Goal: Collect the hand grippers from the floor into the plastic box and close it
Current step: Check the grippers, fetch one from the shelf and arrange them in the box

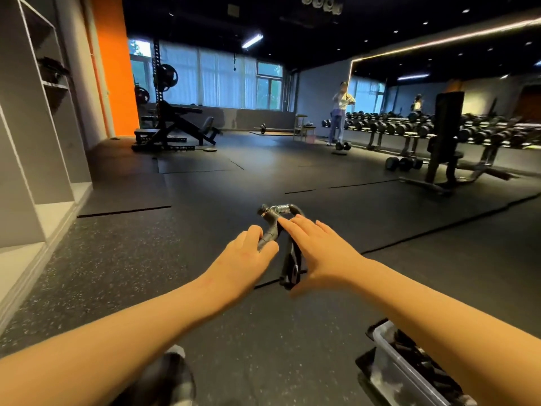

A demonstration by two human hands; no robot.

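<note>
Head view: one hand gripper (270, 230), black, with two handles joined by a bare steel spring coil and a small knob at its far end, is mid-scene over the dark floor (205, 194). The left hand (246, 253) curls round its left handle. The right hand (319, 253) lies straight-fingered on the right handle. One clear plastic box (389, 347) sits near right, its dark contents uncountable

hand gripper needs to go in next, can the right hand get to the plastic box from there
Probably yes. The plastic box sits on the floor just under the right forearm, apparently open, nothing between it and the right hand. That hand rests straight-fingered on the hand gripper, which the left hand grips.
</note>
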